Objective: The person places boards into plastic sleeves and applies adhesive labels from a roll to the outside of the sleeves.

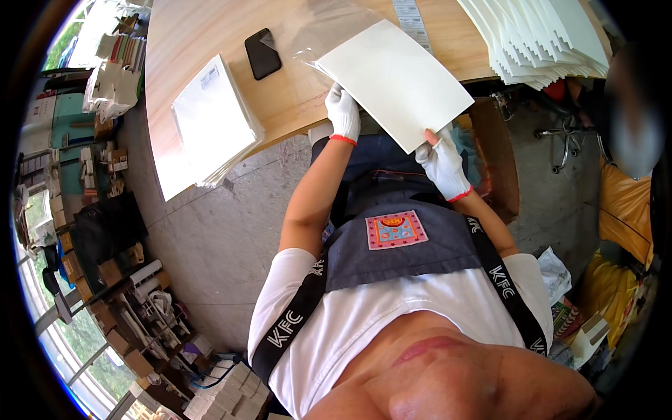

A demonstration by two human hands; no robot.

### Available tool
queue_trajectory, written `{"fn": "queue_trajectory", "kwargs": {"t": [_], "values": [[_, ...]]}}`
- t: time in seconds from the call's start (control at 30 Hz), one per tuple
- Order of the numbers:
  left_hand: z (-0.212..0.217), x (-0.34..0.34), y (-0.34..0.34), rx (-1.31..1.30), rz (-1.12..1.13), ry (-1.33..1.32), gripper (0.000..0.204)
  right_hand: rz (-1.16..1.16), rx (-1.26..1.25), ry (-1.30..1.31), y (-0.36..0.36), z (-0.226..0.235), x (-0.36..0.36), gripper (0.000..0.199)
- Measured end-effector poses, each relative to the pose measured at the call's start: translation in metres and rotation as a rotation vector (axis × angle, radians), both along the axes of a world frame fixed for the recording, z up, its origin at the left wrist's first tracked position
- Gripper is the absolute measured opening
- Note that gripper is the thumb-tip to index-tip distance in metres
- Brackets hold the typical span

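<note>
A white rectangular board [395,84] is held slanted over the table's near edge. My right hand [444,166], in a white glove with the thumb tip bare, pinches its near corner with the thumb on top. At the board's left edge is my left hand [343,114], also gloved, with its fingers closed there and partly hidden beneath. A clear plastic bag [329,35] lies at the board's far end; how far the board sits inside it I cannot tell.
On the wooden table [203,35] lie a plastic-wrapped white stack [217,119], a black phone [263,54] and a label strip [411,24]. A fanned pile of white boards [535,35] rests at the right. An open cardboard box [495,157] stands below the edge, near a wheeled chair [560,143].
</note>
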State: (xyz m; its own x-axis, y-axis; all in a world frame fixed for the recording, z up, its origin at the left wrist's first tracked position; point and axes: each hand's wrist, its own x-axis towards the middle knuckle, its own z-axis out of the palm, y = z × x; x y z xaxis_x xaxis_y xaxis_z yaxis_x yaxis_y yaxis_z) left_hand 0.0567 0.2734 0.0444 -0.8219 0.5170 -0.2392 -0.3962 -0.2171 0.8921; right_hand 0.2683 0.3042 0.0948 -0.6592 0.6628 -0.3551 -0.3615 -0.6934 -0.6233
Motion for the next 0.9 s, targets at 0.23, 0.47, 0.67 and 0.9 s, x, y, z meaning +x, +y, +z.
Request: {"fn": "queue_trajectory", "kwargs": {"t": [0.23,0.47,0.67,0.9], "values": [[-0.031,0.060,-0.068,0.037,-0.277,0.182,0.016,0.192,0.057,-0.162,-0.009,-0.008,0.016,0.024],[-0.025,0.063,-0.100,-0.175,-0.387,-0.280,0.027,0.109,-0.131,-0.138,-0.005,-0.052,-0.069,0.034],[-0.012,0.024,-0.112,-0.306,-0.366,-0.261,0.027,0.601,0.228,-0.255,0.001,-0.045,-0.068,0.034],[-0.004,0.014,-0.127,-0.355,-0.361,-0.132,0.025,0.737,1.953,-0.692,-0.005,-0.026,-0.102,0.015]]}}
